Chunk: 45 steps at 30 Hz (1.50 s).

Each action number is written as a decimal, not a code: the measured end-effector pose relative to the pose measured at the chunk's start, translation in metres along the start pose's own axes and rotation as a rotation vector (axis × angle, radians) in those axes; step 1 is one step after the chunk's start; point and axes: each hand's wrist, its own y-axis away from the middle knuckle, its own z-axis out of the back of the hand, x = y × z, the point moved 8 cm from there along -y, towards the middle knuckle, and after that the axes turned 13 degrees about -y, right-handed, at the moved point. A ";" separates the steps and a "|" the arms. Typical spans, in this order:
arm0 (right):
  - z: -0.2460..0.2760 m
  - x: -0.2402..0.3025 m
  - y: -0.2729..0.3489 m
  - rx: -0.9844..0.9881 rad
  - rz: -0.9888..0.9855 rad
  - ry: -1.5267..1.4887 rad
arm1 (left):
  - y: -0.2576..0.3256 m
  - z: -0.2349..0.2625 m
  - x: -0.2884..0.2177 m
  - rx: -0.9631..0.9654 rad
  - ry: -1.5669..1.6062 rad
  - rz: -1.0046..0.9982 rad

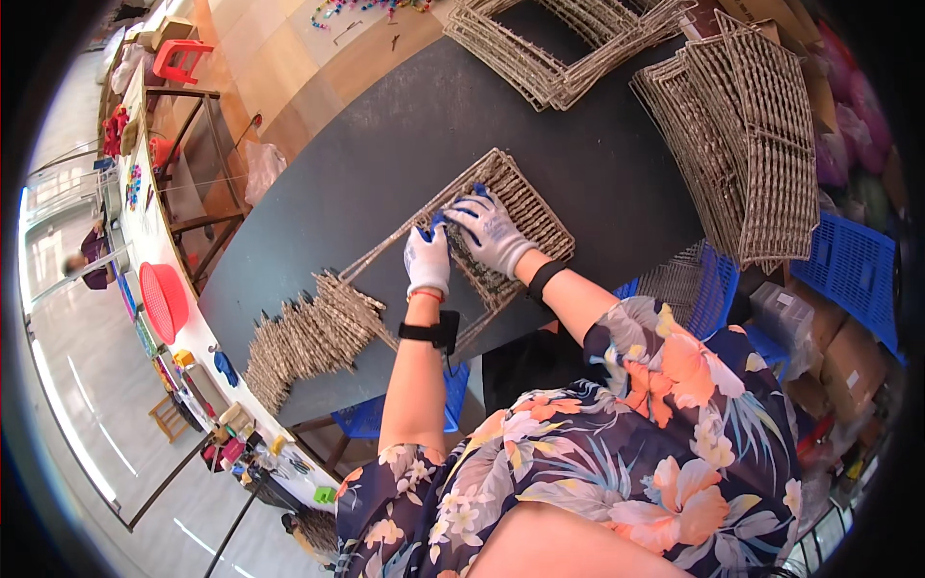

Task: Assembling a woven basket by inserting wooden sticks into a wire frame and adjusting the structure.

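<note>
A rectangular wire-like frame [376, 252] lies on the dark table in front of me, its right part filled with rows of twisted, beige-brown woven rods [525, 207]. My left hand [427, 260], in a white glove with blue fingertips, is closed at the edge of the filled rows, pinching a twisted rod. Beside it, my right hand [487, 231], gloved the same way, bends over the rows with its fingers closed on the rod's far part. My hands partly cover that rod. A spread pile of loose twisted rods [313, 337] lies to the left of my left forearm.
Finished-looking woven panels [742, 135] are stacked at the right edge of the dark table [385, 144]. Open frames [549, 82] lie at its far side. Blue plastic crates [848, 275] stand right. A red basket [164, 303] sits on a white table at left.
</note>
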 end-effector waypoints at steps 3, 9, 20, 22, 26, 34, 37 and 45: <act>0.024 0.002 -0.006 -0.090 -0.101 -0.251 | -0.013 -0.010 0.014 -0.068 -0.006 0.042; 0.036 0.022 0.030 -0.270 -0.436 -0.331 | -0.020 -0.016 0.021 -0.103 -0.025 0.080; -0.056 0.002 0.063 -0.067 -0.735 -0.533 | 0.001 0.029 -0.013 0.083 0.083 0.146; -0.049 0.002 0.057 -0.166 -0.646 -0.649 | 0.031 0.062 -0.034 0.013 -0.017 0.102; -0.068 -0.002 0.067 -0.014 -0.902 -1.191 | 0.150 0.134 -0.089 -0.098 0.466 -0.345; -0.048 0.012 0.059 0.105 -0.895 -1.553 | 0.216 0.019 -0.027 0.400 -0.572 -0.424; -0.039 0.018 0.053 0.093 -0.811 -1.538 | 0.180 -0.014 -0.020 0.055 -0.719 -0.537; -0.032 0.017 0.050 0.178 -0.583 -1.288 | 0.105 -0.078 -0.041 0.177 -0.421 -0.629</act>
